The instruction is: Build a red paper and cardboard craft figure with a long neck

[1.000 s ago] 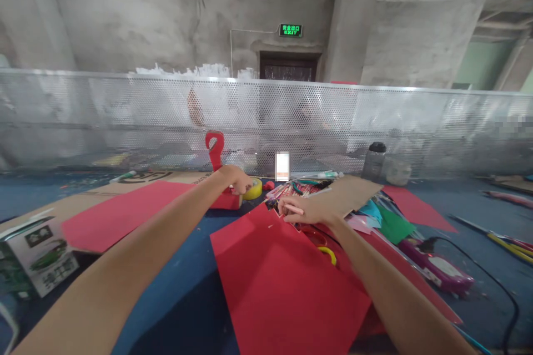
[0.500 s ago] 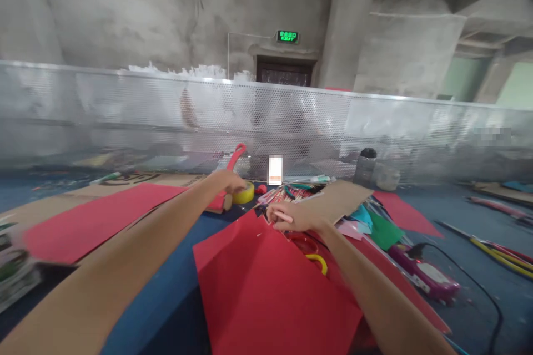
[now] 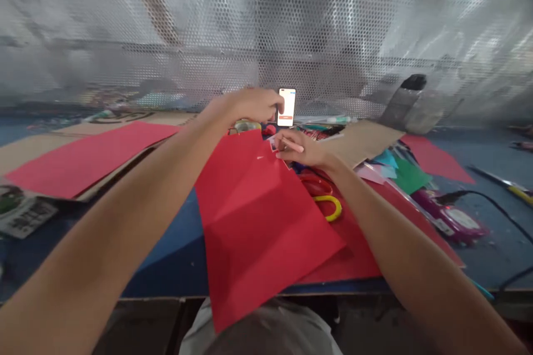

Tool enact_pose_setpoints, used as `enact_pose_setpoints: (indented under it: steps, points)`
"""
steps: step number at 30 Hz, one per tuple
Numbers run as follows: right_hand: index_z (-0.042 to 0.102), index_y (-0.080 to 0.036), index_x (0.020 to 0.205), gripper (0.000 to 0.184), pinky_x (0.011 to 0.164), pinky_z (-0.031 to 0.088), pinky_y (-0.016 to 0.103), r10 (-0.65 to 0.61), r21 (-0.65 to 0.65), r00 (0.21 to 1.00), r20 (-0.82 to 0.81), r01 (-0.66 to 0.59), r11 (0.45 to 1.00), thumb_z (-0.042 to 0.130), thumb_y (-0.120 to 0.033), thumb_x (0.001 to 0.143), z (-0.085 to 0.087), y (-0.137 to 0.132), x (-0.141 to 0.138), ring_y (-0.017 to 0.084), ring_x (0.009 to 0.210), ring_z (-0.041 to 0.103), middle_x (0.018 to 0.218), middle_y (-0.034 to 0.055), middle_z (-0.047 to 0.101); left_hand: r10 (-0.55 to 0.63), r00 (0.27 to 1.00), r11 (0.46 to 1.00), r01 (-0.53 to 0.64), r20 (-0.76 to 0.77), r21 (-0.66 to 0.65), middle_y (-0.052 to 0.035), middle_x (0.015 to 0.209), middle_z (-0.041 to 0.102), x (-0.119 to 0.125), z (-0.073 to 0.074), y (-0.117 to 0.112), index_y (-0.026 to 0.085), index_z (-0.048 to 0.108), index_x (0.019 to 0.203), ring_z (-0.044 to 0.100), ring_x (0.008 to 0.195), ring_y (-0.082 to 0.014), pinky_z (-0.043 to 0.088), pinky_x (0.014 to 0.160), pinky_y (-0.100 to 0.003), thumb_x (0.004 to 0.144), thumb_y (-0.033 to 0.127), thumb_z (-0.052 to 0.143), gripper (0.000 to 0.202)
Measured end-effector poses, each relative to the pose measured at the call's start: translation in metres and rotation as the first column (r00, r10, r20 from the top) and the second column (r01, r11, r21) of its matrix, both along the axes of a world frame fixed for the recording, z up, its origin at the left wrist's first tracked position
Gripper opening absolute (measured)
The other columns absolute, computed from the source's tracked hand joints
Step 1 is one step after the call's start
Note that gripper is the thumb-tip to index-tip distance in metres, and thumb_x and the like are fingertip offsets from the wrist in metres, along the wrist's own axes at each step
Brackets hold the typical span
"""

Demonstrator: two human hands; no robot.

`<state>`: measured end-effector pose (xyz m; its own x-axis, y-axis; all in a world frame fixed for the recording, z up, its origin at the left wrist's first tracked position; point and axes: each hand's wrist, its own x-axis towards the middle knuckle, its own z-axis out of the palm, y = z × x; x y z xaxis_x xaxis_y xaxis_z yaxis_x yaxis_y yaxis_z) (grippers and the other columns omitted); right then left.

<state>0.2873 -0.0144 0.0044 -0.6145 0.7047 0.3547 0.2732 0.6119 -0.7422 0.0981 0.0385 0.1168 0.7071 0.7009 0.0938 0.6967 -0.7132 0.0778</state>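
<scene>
My left hand [image 3: 262,104] reaches to the phone [image 3: 287,115], which stands upright with a lit white screen. One finger bends down at its left side; whether it presses the glass I cannot tell. Nothing is in this hand. My right hand [image 3: 297,147] is closed around a short pale pink stick [image 3: 293,145], with its fingertips at the edge of a large red paper sheet [image 3: 254,205]. That sheet slopes toward me, its lower corner hanging past the table edge. A small printed picture [image 3: 273,143] shows beside the right fingertips.
Scissors with a yellow handle [image 3: 333,208] lie under my right forearm. To the right are brown cardboard [image 3: 362,141], green paper [image 3: 410,177], a purple power strip [image 3: 452,216] and a dark-capped bottle [image 3: 402,102]. Another red sheet [image 3: 95,155] lies left. A perforated metal screen [image 3: 233,28] closes the back.
My left hand has moved from the yellow tape roll to the phone. The view has tipped downward. My right hand still holds the stick at the red sheet.
</scene>
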Motion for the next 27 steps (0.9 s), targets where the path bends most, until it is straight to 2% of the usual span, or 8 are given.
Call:
enact_pose_setpoints:
  steps: [3, 5, 9, 12, 15, 18, 22, 27]
  points:
    - [0.053, -0.02, 0.085, 0.022, 0.065, 0.047, 0.028, -0.009, -0.035, 1.0, 0.007, 0.009, 0.999, 0.071, -0.031, 0.078, -0.001, -0.008, 0.005, 0.015, 0.068, 0.06, 0.079, -0.0014, 0.059, 0.057, 0.998, 0.998, -0.057, 0.031, -0.015, -0.0059, 0.114, 0.066, -0.029, -0.014, -0.036, 0.016, 0.062, 0.125, 0.062, 0.103, -0.0208, 0.041, 0.088, -0.031, 0.101, 0.021, 0.039, 0.034]
    - [0.052, -0.021, 0.085, 0.022, 0.063, 0.048, 0.028, 0.026, -0.071, 0.999, 0.027, -0.024, 0.997, 0.07, -0.032, 0.081, -0.001, -0.014, 0.002, 0.016, 0.067, 0.061, 0.076, -0.0019, 0.059, 0.031, 0.999, 0.999, -0.03, 0.014, -0.03, -0.0071, 0.119, 0.066, -0.054, -0.029, -0.051, 0.017, 0.062, 0.123, 0.062, 0.105, -0.0208, 0.042, 0.089, -0.029, 0.103, 0.027, 0.038, 0.033]
    - [0.053, -0.02, 0.083, 0.02, 0.062, 0.044, 0.026, 0.069, -0.024, 0.989, 0.13, -0.066, 0.997, 0.07, -0.03, 0.081, -0.002, -0.024, -0.013, 0.016, 0.069, 0.06, 0.077, -0.0015, 0.06, -0.005, 0.999, 0.989, 0.01, 0.034, -0.148, -0.0056, 0.124, 0.067, -0.101, -0.055, -0.058, 0.022, 0.061, 0.126, 0.061, 0.109, -0.0198, 0.042, 0.091, -0.026, 0.104, 0.039, 0.037, 0.036]
    - [0.053, -0.02, 0.084, 0.02, 0.061, 0.044, 0.026, 0.076, -0.064, 0.983, 0.166, -0.066, 0.996, 0.07, -0.031, 0.082, -0.006, -0.028, -0.022, 0.015, 0.067, 0.06, 0.077, -0.0015, 0.062, -0.001, 0.999, 0.942, 0.016, 0.045, -0.335, -0.0053, 0.113, 0.071, -0.125, -0.064, -0.057, 0.023, 0.061, 0.128, 0.065, 0.098, -0.0195, 0.043, 0.083, -0.026, 0.098, 0.044, 0.05, 0.038]
    - [0.055, -0.02, 0.088, 0.02, 0.065, 0.049, 0.028, 0.046, -0.025, 0.986, 0.161, -0.042, 0.999, 0.07, -0.032, 0.083, -0.007, -0.032, -0.026, 0.017, 0.071, 0.063, 0.08, 0.0001, 0.065, -0.04, 0.999, 0.915, 0.026, -0.026, -0.402, -0.0042, 0.095, 0.072, -0.135, -0.068, -0.057, 0.02, 0.068, 0.109, 0.064, 0.085, -0.0198, 0.043, 0.076, -0.027, 0.094, 0.044, 0.057, 0.03]
    - [0.059, -0.02, 0.1, 0.02, 0.063, 0.051, 0.028, -0.062, -0.024, 0.996, 0.065, 0.064, 0.998, 0.064, -0.038, 0.091, -0.007, -0.035, -0.03, 0.017, 0.072, 0.065, 0.085, 0.0027, 0.068, -0.083, 0.994, 0.914, 0.045, -0.075, -0.404, -0.0032, 0.086, 0.068, -0.136, -0.074, -0.058, 0.018, 0.066, 0.093, 0.061, 0.078, -0.0188, 0.041, 0.07, -0.027, 0.092, 0.039, 0.057, 0.023]
    - [0.063, -0.02, 0.12, 0.04, 0.053, 0.05, 0.024, -0.132, -0.178, 0.987, -0.095, 0.114, 0.977, 0.052, -0.051, 0.097, -0.007, -0.038, -0.041, 0.014, 0.062, 0.061, 0.082, 0.0037, 0.069, -0.096, 0.991, 0.92, 0.052, -0.095, -0.388, -0.0035, 0.092, 0.067, -0.134, -0.084, -0.059, 0.018, 0.061, 0.099, 0.059, 0.08, -0.0178, 0.041, 0.069, -0.025, 0.092, 0.031, 0.055, 0.016]
    - [0.073, -0.016, 0.094, 0.04, 0.059, 0.057, 0.027, -0.175, -0.295, 0.98, -0.094, 0.141, 0.945, 0.065, -0.055, 0.089, -0.02, -0.042, -0.057, 0.014, 0.064, 0.065, 0.082, 0.0063, 0.07, -0.063, 0.997, 0.952, 0.047, -0.044, -0.301, -0.008, 0.11, 0.067, -0.136, -0.095, -0.055, 0.018, 0.057, 0.123, 0.062, 0.094, -0.0201, 0.042, 0.076, -0.025, 0.093, 0.032, 0.058, 0.033]
